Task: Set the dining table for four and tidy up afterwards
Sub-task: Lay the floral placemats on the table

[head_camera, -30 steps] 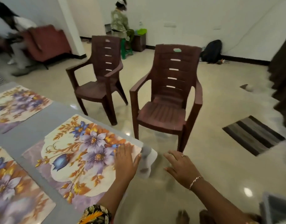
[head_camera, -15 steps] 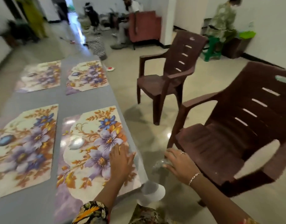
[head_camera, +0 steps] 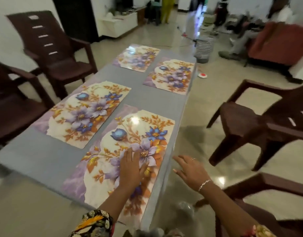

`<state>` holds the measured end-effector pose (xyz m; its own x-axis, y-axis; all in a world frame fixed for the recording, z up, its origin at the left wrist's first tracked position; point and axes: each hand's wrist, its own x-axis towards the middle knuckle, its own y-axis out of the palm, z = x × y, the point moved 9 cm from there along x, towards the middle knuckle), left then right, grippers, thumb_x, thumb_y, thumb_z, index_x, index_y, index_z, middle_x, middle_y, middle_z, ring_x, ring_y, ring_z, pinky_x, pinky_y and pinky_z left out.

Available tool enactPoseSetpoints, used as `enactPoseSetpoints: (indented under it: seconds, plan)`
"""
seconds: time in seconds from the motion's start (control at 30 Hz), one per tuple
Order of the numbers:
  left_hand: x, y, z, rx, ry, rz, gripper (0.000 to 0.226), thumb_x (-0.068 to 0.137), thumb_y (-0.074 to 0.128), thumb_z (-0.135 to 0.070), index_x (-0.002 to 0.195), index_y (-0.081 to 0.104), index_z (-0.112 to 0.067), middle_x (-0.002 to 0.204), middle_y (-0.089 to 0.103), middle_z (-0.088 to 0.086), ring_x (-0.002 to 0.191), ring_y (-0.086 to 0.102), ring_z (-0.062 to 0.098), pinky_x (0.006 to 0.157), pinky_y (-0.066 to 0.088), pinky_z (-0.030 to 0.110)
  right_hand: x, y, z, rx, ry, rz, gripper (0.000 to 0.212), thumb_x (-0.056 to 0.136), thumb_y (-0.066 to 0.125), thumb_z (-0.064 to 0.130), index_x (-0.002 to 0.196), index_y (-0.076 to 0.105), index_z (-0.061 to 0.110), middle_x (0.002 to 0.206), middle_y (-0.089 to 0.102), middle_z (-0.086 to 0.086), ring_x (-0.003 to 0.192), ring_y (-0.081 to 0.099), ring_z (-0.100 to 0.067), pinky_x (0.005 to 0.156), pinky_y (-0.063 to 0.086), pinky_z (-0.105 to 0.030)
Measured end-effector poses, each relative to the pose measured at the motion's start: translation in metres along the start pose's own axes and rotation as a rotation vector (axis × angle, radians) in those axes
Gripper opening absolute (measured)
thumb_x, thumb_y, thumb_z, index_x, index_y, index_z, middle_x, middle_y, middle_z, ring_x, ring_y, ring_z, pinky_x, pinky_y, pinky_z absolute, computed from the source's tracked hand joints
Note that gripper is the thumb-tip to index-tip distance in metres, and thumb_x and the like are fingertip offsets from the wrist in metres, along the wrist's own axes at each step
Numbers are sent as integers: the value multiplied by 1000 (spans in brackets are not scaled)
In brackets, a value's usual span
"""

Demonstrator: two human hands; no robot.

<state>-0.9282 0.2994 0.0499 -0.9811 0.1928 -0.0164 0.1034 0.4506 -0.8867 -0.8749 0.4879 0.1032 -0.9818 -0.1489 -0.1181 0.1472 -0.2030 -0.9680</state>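
1. Left hand [head_camera: 131,165] is flat, palm down, fingers straight and close together. It grips nothing and just rests on the purple flower print.
2. Under it is the nearest placemat [head_camera: 133,124], flat on the grey table [head_camera: 44,156]. The mat's long side runs close to the table edge on the thumb side of that hand.
3. Right hand [head_camera: 190,170] is relaxed with fingers spread, holding nothing, just beside the left one. Its fingertips are right by the table edge, but I can't tell if they touch. There's a bracelet [head_camera: 203,183] on the wrist and a ring [head_camera: 193,159] on one finger.
4. A second placemat [head_camera: 85,113] lies ahead and to the left of the left hand, near the first but apart from it.
5. Well ahead of both hands, at the far end, are the far-left placemat [head_camera: 137,58] and far-right placemat [head_camera: 171,76].
6. A brown chair [head_camera: 260,124] stands off to the right of the right hand. Another brown chair [head_camera: 49,48] stands across the table, well left of the left hand.
7. A striped basket [head_camera: 203,48] sits on the floor past the far end. Everything behind it is too blurry to make out.
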Motion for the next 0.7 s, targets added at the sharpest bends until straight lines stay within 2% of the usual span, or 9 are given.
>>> enactPoseSetpoints:
  seconds: [0.1,0.17,0.27,0.33,0.4,0.5,0.57,0.63,0.7]
  plan:
    - [-6,-11,10,53,-89,-66,67,97,22,-48,112,62,4,112,63,26,100,62,45,80,52,55,33,5,5,0,-120,41,52,93,41,44,139,40,19,137,45,-5,121,48,-26,99,37,-33]
    - [-11,-7,22,70,-184,-59,62,90,31,-45,116,61,4,117,61,27,104,60,46,84,49,57,57,11,9,14,-221,47,52,86,46,43,129,52,15,123,57,-10,107,59,-31,89,47,-39]
    - [-21,-3,33,105,-326,-31,67,94,24,-50,119,61,1,120,60,26,106,60,44,86,49,56,90,26,14,27,-348,138,46,80,59,33,121,58,13,112,62,-12,95,62,-35,77,53,-42]
    - [-29,-2,32,105,-405,-49,71,91,25,-54,120,62,0,123,60,24,109,59,43,87,48,55,110,30,21,14,-432,176,47,80,55,35,122,57,13,117,59,-15,98,60,-37,77,52,-41]
    - [-38,-2,30,75,-495,-74,85,90,12,-65,130,54,-3,134,51,23,123,49,42,99,39,55,126,34,26,-2,-512,221,56,79,44,43,122,57,10,126,54,-19,101,59,-40,72,54,-44]
    - [-50,-5,23,94,-584,-141,107,77,-10,-78,143,39,-9,147,36,21,136,32,41,111,24,54,143,39,31,-33,-596,258,65,81,39,43,135,45,9,146,34,-18,129,40,-36,94,44,-46]
    - [-56,1,24,110,-678,-104,115,70,-17,-81,144,36,-9,148,34,22,137,29,42,111,21,55,152,42,35,-25,-649,252,69,82,34,49,139,40,10,150,27,-17,136,30,-34,103,37,-44]
    - [-60,4,25,142,-759,-93,115,73,-15,-80,139,43,-6,144,39,24,133,36,45,104,28,62,161,44,40,-31,-686,256,72,80,35,49,142,36,13,152,22,-19,139,23,-35,108,31,-47]
    - [-64,8,24,148,-811,-83,121,66,-21,-82,144,34,-7,151,27,23,138,25,44,106,20,64,164,51,42,-117,-703,291,78,77,28,53,147,23,19,155,8,-16,143,9,-32,112,19,-45]
